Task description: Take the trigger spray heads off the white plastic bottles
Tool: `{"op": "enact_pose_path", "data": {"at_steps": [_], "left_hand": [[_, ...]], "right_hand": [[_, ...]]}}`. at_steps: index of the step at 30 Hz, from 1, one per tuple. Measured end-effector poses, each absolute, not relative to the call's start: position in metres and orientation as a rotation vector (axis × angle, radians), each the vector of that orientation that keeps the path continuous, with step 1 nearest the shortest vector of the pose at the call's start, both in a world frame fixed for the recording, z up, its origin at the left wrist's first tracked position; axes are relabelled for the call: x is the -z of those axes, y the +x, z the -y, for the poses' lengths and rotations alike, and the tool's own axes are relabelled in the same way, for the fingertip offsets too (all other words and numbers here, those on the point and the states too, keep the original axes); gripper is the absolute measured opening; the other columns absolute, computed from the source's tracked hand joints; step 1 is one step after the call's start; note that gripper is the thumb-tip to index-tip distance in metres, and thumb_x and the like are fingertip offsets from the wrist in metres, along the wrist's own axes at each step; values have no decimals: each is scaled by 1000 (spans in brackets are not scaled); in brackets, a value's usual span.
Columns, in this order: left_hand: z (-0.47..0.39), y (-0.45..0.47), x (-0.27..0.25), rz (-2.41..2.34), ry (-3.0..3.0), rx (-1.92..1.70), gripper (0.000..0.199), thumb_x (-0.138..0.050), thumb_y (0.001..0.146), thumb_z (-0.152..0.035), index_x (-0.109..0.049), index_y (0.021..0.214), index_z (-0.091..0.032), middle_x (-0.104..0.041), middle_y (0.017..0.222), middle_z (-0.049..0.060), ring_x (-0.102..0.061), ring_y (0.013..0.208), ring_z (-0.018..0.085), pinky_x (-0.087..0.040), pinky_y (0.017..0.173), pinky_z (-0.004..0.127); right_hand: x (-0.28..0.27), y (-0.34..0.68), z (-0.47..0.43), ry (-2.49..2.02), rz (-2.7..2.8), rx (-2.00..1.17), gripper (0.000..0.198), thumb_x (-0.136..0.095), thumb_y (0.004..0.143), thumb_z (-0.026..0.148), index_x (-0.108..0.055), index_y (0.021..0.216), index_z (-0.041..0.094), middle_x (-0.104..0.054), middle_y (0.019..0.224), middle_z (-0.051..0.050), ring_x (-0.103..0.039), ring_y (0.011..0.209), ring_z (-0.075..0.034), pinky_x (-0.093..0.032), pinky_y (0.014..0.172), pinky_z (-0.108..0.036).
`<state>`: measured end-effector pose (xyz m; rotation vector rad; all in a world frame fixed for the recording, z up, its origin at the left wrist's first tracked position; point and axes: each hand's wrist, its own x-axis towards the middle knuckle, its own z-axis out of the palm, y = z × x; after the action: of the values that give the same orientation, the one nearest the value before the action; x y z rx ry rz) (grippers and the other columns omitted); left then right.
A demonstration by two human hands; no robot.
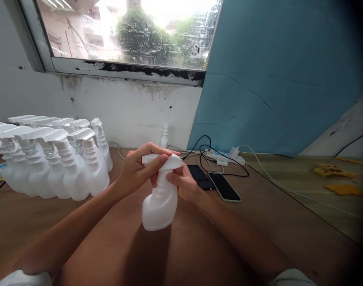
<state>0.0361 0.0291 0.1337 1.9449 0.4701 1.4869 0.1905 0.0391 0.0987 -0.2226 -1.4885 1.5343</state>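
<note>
A white spray bottle (160,204) is held up in front of me, slightly tilted, with its trigger head (166,162) on top. My left hand (142,167) is closed around the trigger head, thumb along its side and fingers over the top. Around the bottle's neck, just under the head, my right hand (181,180) is closed, its thumb pressed on the front. The fingers behind the bottle are partly hidden. Below it a dark shadow falls on the brown table (110,238).
Several white spray bottles (71,174) with heads stand in rows at the left. A headless bottle (165,137) stands by the wall behind my hands. Two phones (224,186) lie at the right, near tangled cables and a power strip (236,159). Yellow pieces (333,171) lie farther right.
</note>
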Motion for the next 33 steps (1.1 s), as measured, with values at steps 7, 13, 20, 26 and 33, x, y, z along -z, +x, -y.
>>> {"op": "enact_pose_path", "data": {"at_steps": [7,13,20,26,33], "left_hand": [[-29,36,-132,-449,1934,-1499,12,-58,90,-26,-65,92,-17,-73,103,7,-55,42,4,-49,44,19],[-28,37,-133,-453,1943,-1501,12,-57,91,-25,-65,93,-17,-74,98,6,-53,41,4,-47,42,19],[-28,37,-131,-455,1924,-1516,12,-57,90,-25,-64,92,-16,-72,104,8,-53,41,4,-46,40,19],[-24,40,-130,-458,1969,-1593,10,-58,90,-24,-64,90,-16,-74,100,7,-52,39,4,-45,38,19],[-26,39,-128,-484,1884,-1553,15,-58,89,-30,-64,89,-16,-73,104,8,-51,37,4,-45,40,19]], "right_hand": [[-93,189,-39,-241,1481,-1455,53,-73,75,24,-48,121,18,-65,81,-4,-64,69,-17,-51,60,-28],[-97,191,-37,-213,1573,-1509,26,-66,81,32,-60,96,12,-65,81,-8,-63,70,-16,-51,61,-27],[-98,193,-38,-242,1635,-1501,31,-68,81,37,-62,94,10,-66,84,-9,-63,73,-16,-51,63,-27],[-94,192,-38,-264,1635,-1478,25,-69,81,33,-63,90,10,-65,79,-8,-63,71,-17,-50,61,-27],[-100,192,-42,-304,1642,-1536,30,-74,76,35,-61,90,12,-65,77,-6,-62,70,-16,-49,60,-26]]}}
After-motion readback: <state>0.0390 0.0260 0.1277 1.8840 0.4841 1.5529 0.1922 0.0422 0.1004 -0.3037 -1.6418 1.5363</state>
